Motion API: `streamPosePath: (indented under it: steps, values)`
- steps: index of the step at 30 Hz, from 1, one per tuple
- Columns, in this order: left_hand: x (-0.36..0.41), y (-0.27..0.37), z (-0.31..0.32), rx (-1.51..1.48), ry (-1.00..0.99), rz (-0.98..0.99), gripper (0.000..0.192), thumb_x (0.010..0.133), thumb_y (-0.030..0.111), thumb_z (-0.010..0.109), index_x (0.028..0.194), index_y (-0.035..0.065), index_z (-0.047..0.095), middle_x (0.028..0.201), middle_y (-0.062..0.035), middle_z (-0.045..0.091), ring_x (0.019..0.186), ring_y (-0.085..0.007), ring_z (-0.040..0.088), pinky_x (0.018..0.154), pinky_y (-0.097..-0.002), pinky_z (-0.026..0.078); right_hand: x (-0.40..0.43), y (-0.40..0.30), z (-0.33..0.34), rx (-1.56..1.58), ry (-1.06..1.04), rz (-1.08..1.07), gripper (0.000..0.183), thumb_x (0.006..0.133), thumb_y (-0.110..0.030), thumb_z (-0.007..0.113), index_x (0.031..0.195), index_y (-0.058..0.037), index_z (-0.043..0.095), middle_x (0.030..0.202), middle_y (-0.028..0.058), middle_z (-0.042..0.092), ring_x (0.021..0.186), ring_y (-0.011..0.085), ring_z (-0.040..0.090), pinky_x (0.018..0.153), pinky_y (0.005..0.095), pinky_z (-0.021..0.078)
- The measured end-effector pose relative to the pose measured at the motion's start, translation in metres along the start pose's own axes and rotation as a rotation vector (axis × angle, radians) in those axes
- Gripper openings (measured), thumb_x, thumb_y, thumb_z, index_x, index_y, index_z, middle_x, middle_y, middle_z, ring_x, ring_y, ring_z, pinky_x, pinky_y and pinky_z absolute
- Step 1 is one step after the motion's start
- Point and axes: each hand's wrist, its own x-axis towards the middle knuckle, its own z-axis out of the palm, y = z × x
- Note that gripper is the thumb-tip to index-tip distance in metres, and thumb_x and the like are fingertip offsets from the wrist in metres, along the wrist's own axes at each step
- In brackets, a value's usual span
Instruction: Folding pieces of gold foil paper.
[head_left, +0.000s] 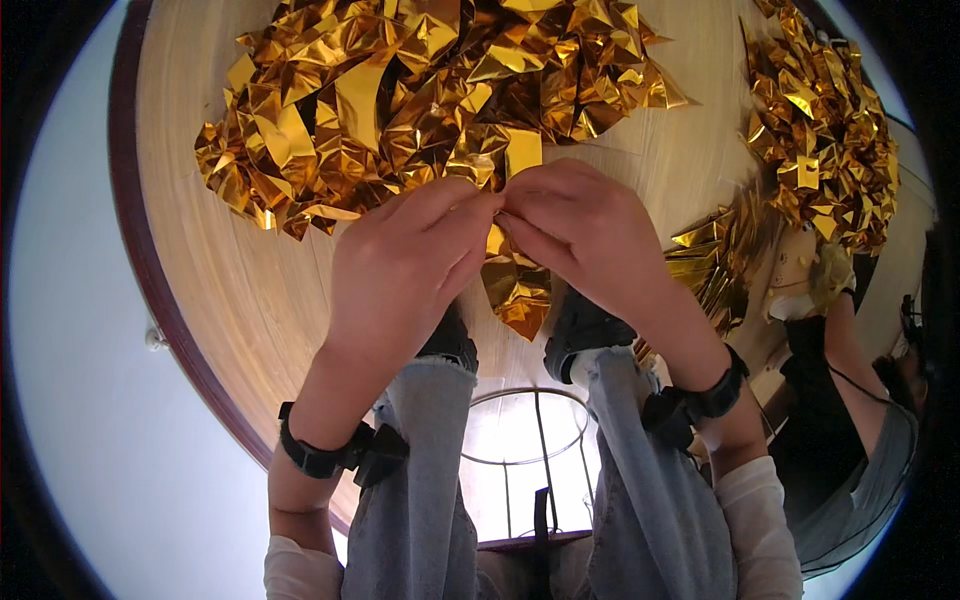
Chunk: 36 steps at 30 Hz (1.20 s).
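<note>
My left hand (412, 255) and my right hand (585, 232) meet in the middle of the view, thumbs and fingers pinched together on gold metallic foil. From the pinch a pointed foil piece (519, 292) hangs or lies below, between my shoes. Just beyond my fingertips a broad heap of crumpled gold foil (360, 112) covers the floor. The exact grip point is small and partly hidden by my fingers. Dark straps with small black boxes circle both my wrists.
A second crumpled foil heap (825, 142) stands at the right, with flatter foil strips (712, 262) beside it. Another person's arm (851, 337) reaches there. Wooden flooring (240, 300) meets a dark baseboard (187, 345) at the left. A metal-framed stool (541, 450) is under me.
</note>
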Motion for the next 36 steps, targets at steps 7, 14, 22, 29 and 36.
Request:
streamPosePath:
  steps: [7,14,22,29,36]
  values:
    - [0.001,0.002,-0.002,-0.087,-0.049,-0.095,0.016,0.081,0.005,0.064,0.097,0.002,0.064,0.089,-0.009,0.063,0.072,-0.0227,0.063,0.06,-0.029,0.05,-0.001,-0.004,-0.008,-0.104,-0.046,0.06,0.019,0.078,-0.02,0.064,0.069,-0.0041,0.061,0.068,0.0073,0.057,0.07,0.0264,0.057,0.061,0.0367,0.0476]
    - [-0.001,0.003,-0.001,-0.182,-0.139,-0.237,0.015,0.083,0.006,0.063,0.096,-0.0006,0.063,0.083,-0.0097,0.062,0.058,-0.0184,0.057,0.052,-0.0255,0.045,-0.002,-0.004,-0.011,-0.103,-0.081,0.094,0.017,0.078,-0.02,0.064,0.073,-0.0046,0.062,0.072,0.0077,0.059,0.071,0.0265,0.058,0.062,0.0367,0.048]
    - [-0.001,0.005,0.003,-0.154,-0.128,-0.269,0.014,0.081,0.006,0.064,0.095,0.0024,0.063,0.08,-0.0096,0.062,0.057,-0.0174,0.058,0.052,-0.0261,0.045,-0.001,0.001,-0.007,0.003,-0.067,0.059,0.016,0.081,-0.017,0.06,0.091,-0.0052,0.062,0.083,0.0084,0.061,0.079,0.0289,0.059,0.067,0.0386,0.0492]
    - [0.002,0.003,0.006,-0.081,-0.208,-0.205,0.008,0.082,0.008,0.062,0.089,0.004,0.06,0.077,-0.0085,0.058,0.06,-0.0231,0.058,0.053,-0.0295,0.045,-0.004,0.005,-0.007,0.101,-0.138,0.11,0.017,0.081,-0.018,0.059,0.091,-0.0049,0.062,0.085,0.0092,0.061,0.082,0.0309,0.058,0.07,0.0411,0.0483]
    - [-0.001,0.0,0.003,-0.047,-0.343,-0.105,0.004,0.081,0.009,0.058,0.084,0.0056,0.058,0.078,-0.0081,0.057,0.07,-0.0291,0.057,0.059,-0.0344,0.046,-0.009,0.013,-0.015,0.029,-0.433,0.057,0.013,0.083,-0.017,0.057,0.085,-0.0054,0.062,0.083,0.0088,0.06,0.085,0.0303,0.059,0.073,0.0411,0.0482]
